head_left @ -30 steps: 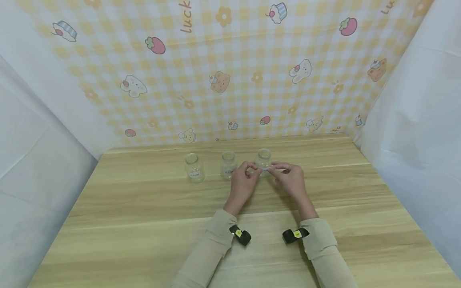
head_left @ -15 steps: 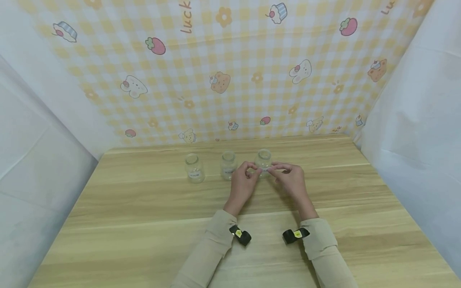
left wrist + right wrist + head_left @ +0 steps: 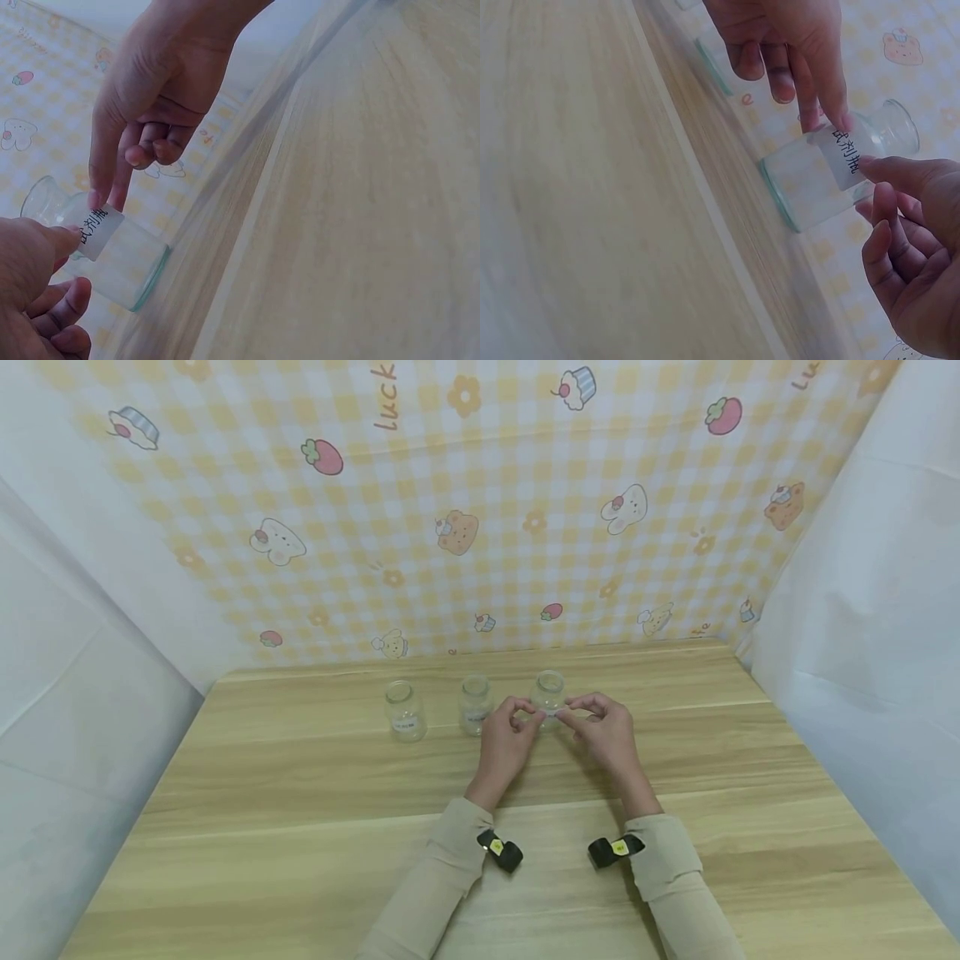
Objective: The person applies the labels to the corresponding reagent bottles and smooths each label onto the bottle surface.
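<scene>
A clear glass reagent bottle [image 3: 550, 689] with an open mouth stands at the right end of a row of three. Its white label [image 3: 841, 157] bears black Chinese characters. My left hand [image 3: 506, 739] holds the bottle's left side, thumb pressed on one end of the label and index finger reaching along the glass. From the other side my right hand [image 3: 606, 735] does the same, its thumb on the label's opposite end. In the left wrist view both thumbs lie on the label [image 3: 101, 231], with the other fingers curled loosely away. The fingertips behind the bottle are partly hidden.
Two similar labelled bottles stand to the left, the middle bottle [image 3: 474, 697] close by my left hand and the far-left bottle [image 3: 405, 710] beyond it. Under them is a wood-grain table [image 3: 300, 860]. A yellow checked cloth [image 3: 525, 568] hangs behind, with white sheets on both sides.
My right hand's fingers have shifted very slightly at the bottle. The left hand and the three bottles stay where they were.
</scene>
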### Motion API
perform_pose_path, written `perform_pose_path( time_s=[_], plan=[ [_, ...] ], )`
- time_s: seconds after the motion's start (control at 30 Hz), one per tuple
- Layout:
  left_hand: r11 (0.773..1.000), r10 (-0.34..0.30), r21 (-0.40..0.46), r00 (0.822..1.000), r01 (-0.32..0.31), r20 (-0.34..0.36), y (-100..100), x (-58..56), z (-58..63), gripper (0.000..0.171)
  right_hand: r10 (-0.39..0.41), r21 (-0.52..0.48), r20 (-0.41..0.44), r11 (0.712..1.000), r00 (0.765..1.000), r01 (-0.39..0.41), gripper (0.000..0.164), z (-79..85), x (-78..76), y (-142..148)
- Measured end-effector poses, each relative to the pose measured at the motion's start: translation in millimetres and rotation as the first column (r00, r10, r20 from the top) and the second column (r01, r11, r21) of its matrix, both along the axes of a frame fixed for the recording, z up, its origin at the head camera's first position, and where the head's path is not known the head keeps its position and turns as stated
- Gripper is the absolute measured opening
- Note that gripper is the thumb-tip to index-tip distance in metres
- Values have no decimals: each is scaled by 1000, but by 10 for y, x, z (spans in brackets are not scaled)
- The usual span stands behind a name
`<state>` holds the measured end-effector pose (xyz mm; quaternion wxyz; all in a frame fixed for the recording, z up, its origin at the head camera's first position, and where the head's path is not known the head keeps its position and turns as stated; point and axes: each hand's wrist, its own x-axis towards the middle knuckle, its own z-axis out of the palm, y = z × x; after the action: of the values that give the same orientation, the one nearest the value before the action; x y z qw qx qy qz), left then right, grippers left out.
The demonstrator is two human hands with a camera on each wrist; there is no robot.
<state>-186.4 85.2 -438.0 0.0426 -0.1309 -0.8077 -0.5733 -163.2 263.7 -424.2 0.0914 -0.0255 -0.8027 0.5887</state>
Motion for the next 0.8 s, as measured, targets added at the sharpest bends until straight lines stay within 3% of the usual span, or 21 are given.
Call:
perform_pose_path(
  time_s=[0.8],
  plan=[
    [999, 31, -34, 999, -30, 16, 3, -4, 3, 10, -24, -19, 23, 1000, 999, 25, 18, -18, -20, 22]
  ],
)
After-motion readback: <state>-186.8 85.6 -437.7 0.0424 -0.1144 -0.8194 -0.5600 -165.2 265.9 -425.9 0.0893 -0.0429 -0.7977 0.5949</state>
